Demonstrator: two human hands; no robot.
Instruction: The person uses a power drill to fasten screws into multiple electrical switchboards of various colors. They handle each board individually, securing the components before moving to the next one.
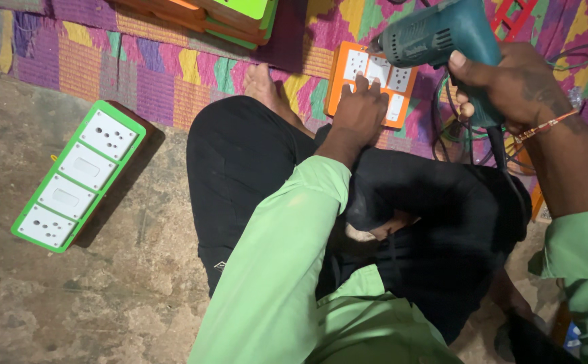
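Note:
My left hand (360,108) presses flat on an orange switch board (348,67) with white sockets, lying on a colourful mat past my knees. In my right hand (519,84) is a teal power drill (442,34), gripped by its handle, its nose pointing left over the orange board. The drill's cable runs down beside my right wrist. I sit cross-legged in black trousers and green sleeves.
A green switch board (78,176) with white sockets lies on the bare floor at left. More green and orange boards (220,17) are stacked at the top. A tangle of wires (455,135) lies right of the orange board. My bare foot (267,91) rests on the mat (159,74).

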